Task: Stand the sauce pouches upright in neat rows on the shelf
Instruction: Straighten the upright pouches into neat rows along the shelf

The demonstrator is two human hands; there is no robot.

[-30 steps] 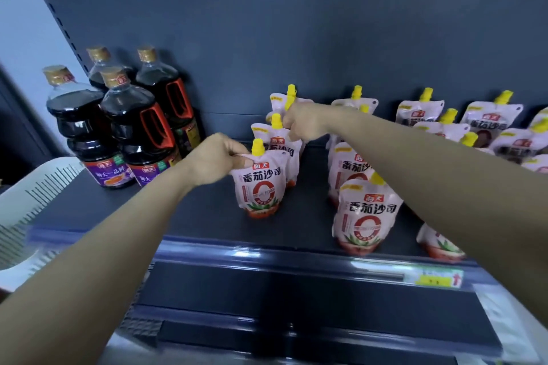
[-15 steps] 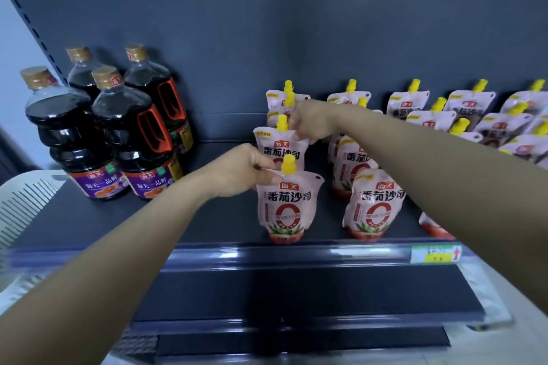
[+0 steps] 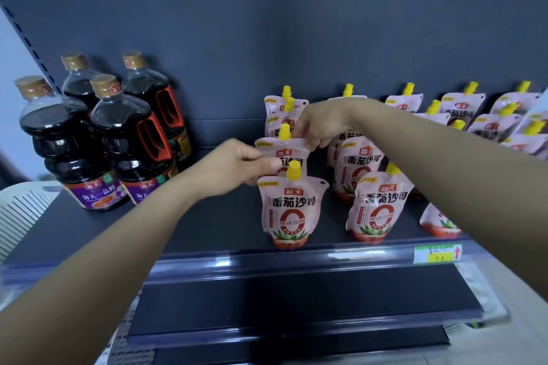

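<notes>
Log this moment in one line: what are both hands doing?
left hand: pinches second pouch, side edge | right hand: pinches its top corner | front pouch: upright on shelf

The front pouch (image 3: 292, 207), mid-shelf a second ago, now stands at the front edge of the shelf (image 3: 192, 228). The left hand (image 3: 237, 169) has shifted up from it to the second pouch (image 3: 292, 154), joining the right hand (image 3: 320, 127) there.
</notes>
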